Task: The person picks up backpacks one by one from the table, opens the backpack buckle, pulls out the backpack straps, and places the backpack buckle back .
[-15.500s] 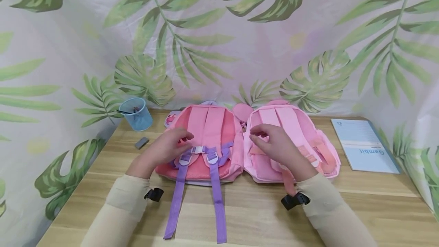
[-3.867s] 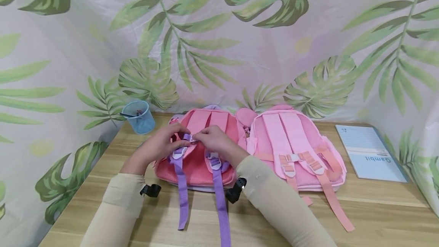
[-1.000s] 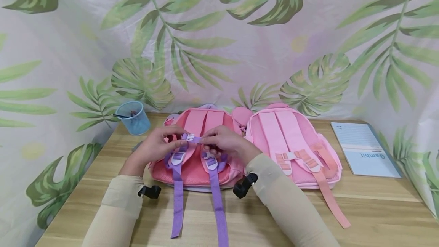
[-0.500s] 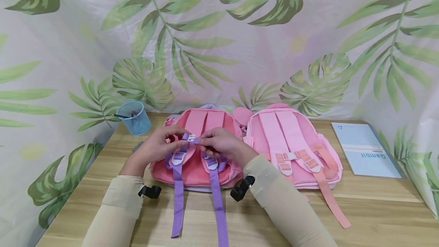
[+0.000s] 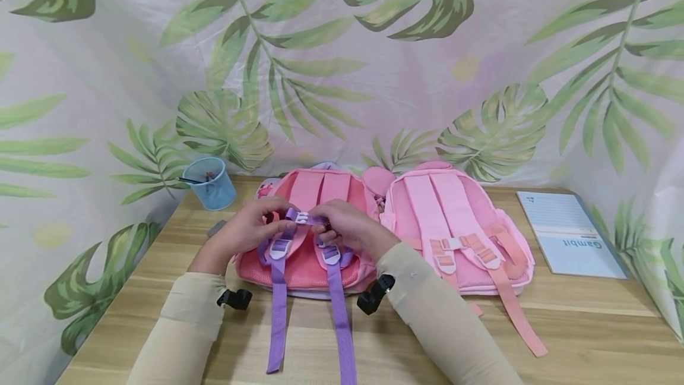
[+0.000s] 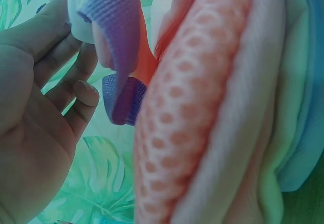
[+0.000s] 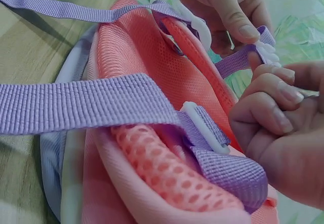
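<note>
A coral backpack (image 5: 326,266) lies back side up, its purple straps (image 5: 277,325) trailing towards me. My left hand (image 5: 248,227) pinches the left end of a white side-release buckle (image 5: 301,217) on the purple chest strap, between thumb and fingers. From the other side my right hand (image 5: 347,224) pinches the purple webbing close to that buckle. In the right wrist view the buckle (image 7: 267,54) sits between both hands, with the right fingers (image 7: 273,95) curled. Whether its two halves are fully clicked together I cannot tell. The left wrist view shows the left palm (image 6: 40,82) beside purple webbing (image 6: 116,31).
A pale pink backpack (image 5: 443,207) with a joined white buckle (image 5: 454,243) and orange straps (image 5: 515,314) lies to the right. A blue notebook (image 5: 572,233) is at far right. A blue mesh pen cup (image 5: 214,186) and a grey eraser (image 5: 215,228) stand at left.
Earlier both hands hovered apart, the right over the pale pink backpack. Now both hold the coral backpack's buckle, lifted slightly. Within the last second the right fingers shifted a little along the webbing.
</note>
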Tool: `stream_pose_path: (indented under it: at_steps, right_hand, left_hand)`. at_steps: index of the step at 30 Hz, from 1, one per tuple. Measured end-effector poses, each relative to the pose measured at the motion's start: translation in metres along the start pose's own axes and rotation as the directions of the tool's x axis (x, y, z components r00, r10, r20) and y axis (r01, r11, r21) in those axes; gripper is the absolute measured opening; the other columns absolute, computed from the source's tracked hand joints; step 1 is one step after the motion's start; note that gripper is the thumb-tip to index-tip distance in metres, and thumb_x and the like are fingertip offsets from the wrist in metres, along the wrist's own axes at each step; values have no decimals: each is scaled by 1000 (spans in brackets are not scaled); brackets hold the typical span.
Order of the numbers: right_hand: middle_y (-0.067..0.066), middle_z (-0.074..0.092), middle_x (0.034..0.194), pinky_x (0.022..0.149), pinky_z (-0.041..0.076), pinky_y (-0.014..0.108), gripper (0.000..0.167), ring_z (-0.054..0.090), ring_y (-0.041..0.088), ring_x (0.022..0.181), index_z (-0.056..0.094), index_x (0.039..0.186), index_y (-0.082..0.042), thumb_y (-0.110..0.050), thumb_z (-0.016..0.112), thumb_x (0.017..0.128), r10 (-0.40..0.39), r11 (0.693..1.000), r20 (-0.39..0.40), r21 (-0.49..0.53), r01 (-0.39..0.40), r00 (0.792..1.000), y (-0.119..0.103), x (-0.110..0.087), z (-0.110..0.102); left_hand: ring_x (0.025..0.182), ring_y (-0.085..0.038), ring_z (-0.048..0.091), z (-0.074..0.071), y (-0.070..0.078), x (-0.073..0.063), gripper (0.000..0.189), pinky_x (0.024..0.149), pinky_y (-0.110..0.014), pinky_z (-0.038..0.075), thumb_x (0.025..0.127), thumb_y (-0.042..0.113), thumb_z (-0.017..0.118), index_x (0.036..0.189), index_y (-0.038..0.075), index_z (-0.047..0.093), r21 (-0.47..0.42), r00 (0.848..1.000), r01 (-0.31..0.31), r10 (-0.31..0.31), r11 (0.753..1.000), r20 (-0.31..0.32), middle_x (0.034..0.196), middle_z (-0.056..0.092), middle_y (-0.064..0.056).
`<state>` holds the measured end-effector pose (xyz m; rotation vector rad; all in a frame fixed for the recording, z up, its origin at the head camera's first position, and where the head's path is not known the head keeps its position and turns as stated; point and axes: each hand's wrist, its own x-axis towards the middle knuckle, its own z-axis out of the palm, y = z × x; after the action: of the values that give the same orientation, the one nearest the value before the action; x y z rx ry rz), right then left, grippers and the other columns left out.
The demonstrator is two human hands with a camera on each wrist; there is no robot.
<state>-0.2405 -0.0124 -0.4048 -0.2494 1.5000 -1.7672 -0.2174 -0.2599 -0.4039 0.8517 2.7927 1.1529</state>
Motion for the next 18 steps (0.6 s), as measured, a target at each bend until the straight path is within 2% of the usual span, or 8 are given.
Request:
stream_pose_path:
  at_steps: [4, 8, 14, 18]
  right_hand:
    - [-4, 39, 65, 49, 24, 22, 27, 31, 8, 50, 66, 103, -5, -26, 53, 113, -22, 995, -31, -95, 19, 999, 1, -1, 0]
    - [-4, 38, 64, 51, 28, 24, 22, 35, 10, 53, 73, 112, -2, -21, 61, 111, -63, 978, -69, -203, 47, 996, 3, -1, 1]
    - [-4, 38, 63, 50, 28, 25, 20, 36, 11, 53, 71, 109, -2, -21, 63, 110, -59, 977, -86, -208, 40, 995, 2, -3, 3]
    - [-4, 37, 63, 50, 28, 24, 21, 35, 11, 53, 71, 112, -2, -20, 62, 110, -52, 979, -87, -202, 33, 995, 2, -3, 3]
  left_hand:
    - [86, -14, 57, 1, 2, 0, 19, 73, -27, 47, 98, 13, 80, 117, 15, 77, 6, 1000, -18, 18, 1000, 12, 95, 68, 3]
    - [89, -16, 58, 3, 2, 1, 24, 76, -28, 49, 97, 15, 82, 120, 15, 76, 22, 1000, 1, -1, 1000, 26, 100, 70, 2]
    - [90, -19, 58, 6, 0, 1, 21, 77, -29, 50, 94, 17, 85, 110, 17, 73, 33, 996, 47, -49, 998, 76, 96, 66, 3]
    - [89, -20, 58, 8, 0, 1, 19, 77, -30, 50, 94, 15, 85, 108, 18, 72, 29, 995, 61, -63, 998, 77, 94, 64, 3]
